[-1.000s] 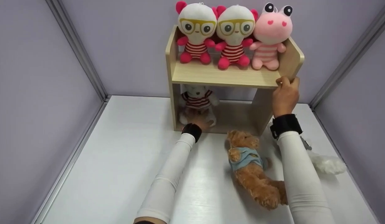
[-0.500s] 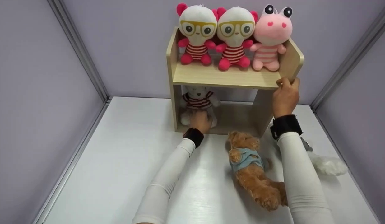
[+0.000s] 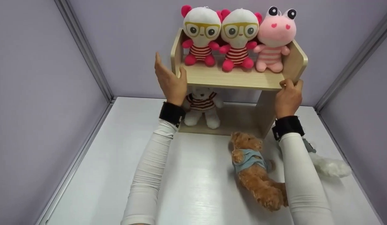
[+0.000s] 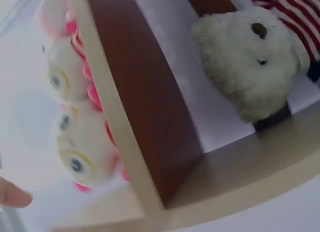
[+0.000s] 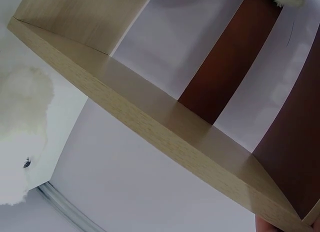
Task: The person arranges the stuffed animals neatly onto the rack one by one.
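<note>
A wooden two-tier shelf (image 3: 228,78) stands at the back. My left hand (image 3: 172,82) is raised at its left side panel, fingers extended and thumb apart; whether it touches the panel I cannot tell. My right hand (image 3: 288,99) grips the right side panel at the level of the middle board, its fingertips (image 5: 267,225) at the bottom edge of the right wrist view. A white bear in a striped shirt (image 3: 203,103) sits in the lower compartment at the left. Two panda-like dolls (image 3: 201,51) (image 3: 238,54) and a pink frog-eyed doll (image 3: 271,54) sit on the upper board.
A brown bear in a blue shirt (image 3: 251,161) lies on the white table (image 3: 118,150), in front of the shelf. Beside the right forearm lies a white fluffy toy (image 3: 331,165), partly covered by the arm. Purplish walls with metal corner rails enclose the table.
My left hand has left the white bear's legs and moved up and left to the shelf's left side. My right hand keeps its grip. The shelf and dolls appear slightly farther right in the head view.
</note>
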Demonstrator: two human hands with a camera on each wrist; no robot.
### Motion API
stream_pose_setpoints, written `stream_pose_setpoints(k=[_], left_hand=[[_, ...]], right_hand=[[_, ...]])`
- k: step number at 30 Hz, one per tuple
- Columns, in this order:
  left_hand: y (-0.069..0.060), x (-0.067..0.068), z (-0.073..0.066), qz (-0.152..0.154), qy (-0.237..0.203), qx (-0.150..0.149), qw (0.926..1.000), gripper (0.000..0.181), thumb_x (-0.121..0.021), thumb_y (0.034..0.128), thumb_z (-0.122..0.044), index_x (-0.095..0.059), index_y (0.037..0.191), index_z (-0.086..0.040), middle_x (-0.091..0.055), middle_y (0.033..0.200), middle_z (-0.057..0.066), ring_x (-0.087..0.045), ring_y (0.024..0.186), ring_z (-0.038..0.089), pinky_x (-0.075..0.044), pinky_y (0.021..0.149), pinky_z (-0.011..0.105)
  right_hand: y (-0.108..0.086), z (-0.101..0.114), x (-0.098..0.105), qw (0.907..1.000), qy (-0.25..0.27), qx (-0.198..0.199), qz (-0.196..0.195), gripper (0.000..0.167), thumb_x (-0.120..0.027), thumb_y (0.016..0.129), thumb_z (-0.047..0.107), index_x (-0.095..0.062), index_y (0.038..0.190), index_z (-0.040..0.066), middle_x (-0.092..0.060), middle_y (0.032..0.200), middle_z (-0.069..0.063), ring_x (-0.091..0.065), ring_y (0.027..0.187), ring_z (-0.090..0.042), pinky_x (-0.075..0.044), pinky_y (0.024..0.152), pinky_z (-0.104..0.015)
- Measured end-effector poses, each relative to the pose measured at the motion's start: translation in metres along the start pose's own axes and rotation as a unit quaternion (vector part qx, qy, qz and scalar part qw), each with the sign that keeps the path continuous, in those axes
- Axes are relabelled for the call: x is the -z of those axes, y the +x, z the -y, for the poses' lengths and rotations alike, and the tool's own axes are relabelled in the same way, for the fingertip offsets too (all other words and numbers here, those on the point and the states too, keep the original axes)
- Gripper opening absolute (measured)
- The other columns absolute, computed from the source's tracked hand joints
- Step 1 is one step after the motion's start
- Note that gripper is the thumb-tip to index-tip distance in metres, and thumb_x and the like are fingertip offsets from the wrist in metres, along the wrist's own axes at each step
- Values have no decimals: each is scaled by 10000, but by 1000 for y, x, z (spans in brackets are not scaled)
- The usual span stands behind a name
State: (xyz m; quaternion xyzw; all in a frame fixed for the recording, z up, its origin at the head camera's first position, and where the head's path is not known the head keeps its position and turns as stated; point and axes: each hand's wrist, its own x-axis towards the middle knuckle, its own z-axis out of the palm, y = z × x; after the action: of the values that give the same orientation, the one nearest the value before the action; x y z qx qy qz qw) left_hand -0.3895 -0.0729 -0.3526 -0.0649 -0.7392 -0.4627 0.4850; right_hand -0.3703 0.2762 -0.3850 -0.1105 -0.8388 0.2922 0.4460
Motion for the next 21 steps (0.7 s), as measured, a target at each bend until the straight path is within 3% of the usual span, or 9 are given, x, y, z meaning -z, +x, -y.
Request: stream_pose_setpoints(k=[2,4,6,8,14,21], left_hand=[[9,-1,16,652,-492,889,9927,639,-603,987,-181,-308,1499,61,-452,1464,256,-448,1364,308,-345,1128,338],[9,-5,35,1373,-849,1617,9736,561,-550,1020,-214,-369,1488,35,-508,1431,243,-496,1330,296,-383,1100,343],[6,-9,50,1890,-1052,1992,9558,510,-489,1043,-255,-425,1471,15,-551,1388,238,-530,1292,299,-399,1087,362],[2,-11,60,2186,-1091,2110,9465,497,-445,1054,-291,-454,1462,-6,-566,1366,231,-529,1285,291,-391,1090,367],[1,-16,62,2044,-1284,2000,9496,492,-455,1056,-292,-458,1465,-18,-559,1378,226,-519,1296,279,-376,1101,356],[-4,-18,62,1921,-1527,2104,9463,491,-443,1062,-279,-442,1474,-12,-554,1394,213,-512,1306,265,-369,1104,344]], right_hand=[[1,-1,-1,10000,6,24,18,198,-501,910,-34,-682,990,-23,-542,1120,-272,-604,987,-493,-491,862,-550],[1,-1,-1,10000,-7,46,3,196,-504,910,-36,-683,989,-23,-541,1113,-271,-602,990,-490,-491,866,-547],[0,-1,-1,10000,2,56,-30,192,-504,905,-40,-681,978,-26,-540,1106,-271,-600,991,-486,-489,865,-548],[-1,-1,-2,10000,22,72,-55,191,-501,901,-44,-678,971,-27,-538,1100,-273,-597,992,-484,-487,866,-547],[1,0,-1,9999,85,83,-86,203,-494,902,-38,-683,975,-24,-539,1096,-273,-588,1001,-483,-480,873,-534],[0,0,0,10000,43,37,-9,210,-492,905,-42,-684,989,-36,-543,1096,-282,-593,1004,-491,-484,876,-551]])
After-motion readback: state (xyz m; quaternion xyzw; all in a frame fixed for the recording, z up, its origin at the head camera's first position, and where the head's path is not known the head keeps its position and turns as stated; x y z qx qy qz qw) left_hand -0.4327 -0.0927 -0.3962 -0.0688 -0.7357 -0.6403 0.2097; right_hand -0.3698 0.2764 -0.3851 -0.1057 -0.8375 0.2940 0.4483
